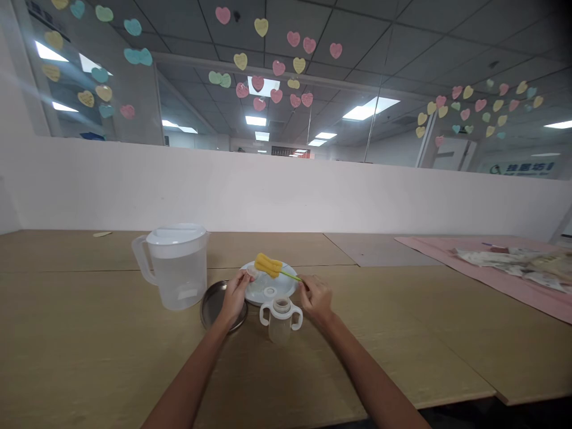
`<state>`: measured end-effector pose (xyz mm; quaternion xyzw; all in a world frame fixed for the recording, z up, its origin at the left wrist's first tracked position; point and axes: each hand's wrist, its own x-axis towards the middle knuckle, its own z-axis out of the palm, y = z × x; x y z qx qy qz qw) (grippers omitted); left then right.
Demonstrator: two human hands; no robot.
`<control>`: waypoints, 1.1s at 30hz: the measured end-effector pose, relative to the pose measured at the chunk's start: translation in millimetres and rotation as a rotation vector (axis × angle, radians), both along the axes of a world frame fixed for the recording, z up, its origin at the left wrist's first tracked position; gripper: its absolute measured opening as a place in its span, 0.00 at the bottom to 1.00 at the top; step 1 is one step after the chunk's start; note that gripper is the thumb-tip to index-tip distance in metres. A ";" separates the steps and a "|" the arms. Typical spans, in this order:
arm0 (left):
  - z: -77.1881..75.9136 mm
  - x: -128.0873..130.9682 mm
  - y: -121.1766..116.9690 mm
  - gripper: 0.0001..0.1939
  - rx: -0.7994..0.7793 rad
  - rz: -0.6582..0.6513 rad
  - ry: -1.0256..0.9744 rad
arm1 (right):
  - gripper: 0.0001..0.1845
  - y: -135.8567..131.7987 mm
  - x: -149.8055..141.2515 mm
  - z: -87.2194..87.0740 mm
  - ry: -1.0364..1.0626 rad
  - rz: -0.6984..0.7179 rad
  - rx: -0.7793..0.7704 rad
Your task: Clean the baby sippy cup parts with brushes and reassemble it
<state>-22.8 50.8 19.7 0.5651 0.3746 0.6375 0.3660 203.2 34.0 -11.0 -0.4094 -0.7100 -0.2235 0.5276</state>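
My right hand (316, 295) is closed round the thin green handle of a bottle brush with a yellow sponge head (268, 266). The sponge head is over a white plate (289, 290), close to my left hand (236, 291). Pinched in my left fingers is a small translucent piece (252, 272), perhaps a bottle part; its kind is unclear. A small white ring-like part (270, 292) lies on the plate. In front of the plate, between my forearms, an open baby bottle (280, 329) with two white handles stands upright.
Left of my hands stands a clear lidded pitcher (181, 277). A round dark metal tray (210, 307) lies partly under my left hand. A pink cloth (480, 274) with packets (504, 262) on it covers the table's right side. Behind is a white wall (268, 190) with windows.
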 end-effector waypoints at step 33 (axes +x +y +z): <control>3.7 -0.3 1.8 0.16 -0.168 -0.199 -0.320 | 0.12 3.5 0.3 -3.0 -0.131 -0.039 -0.109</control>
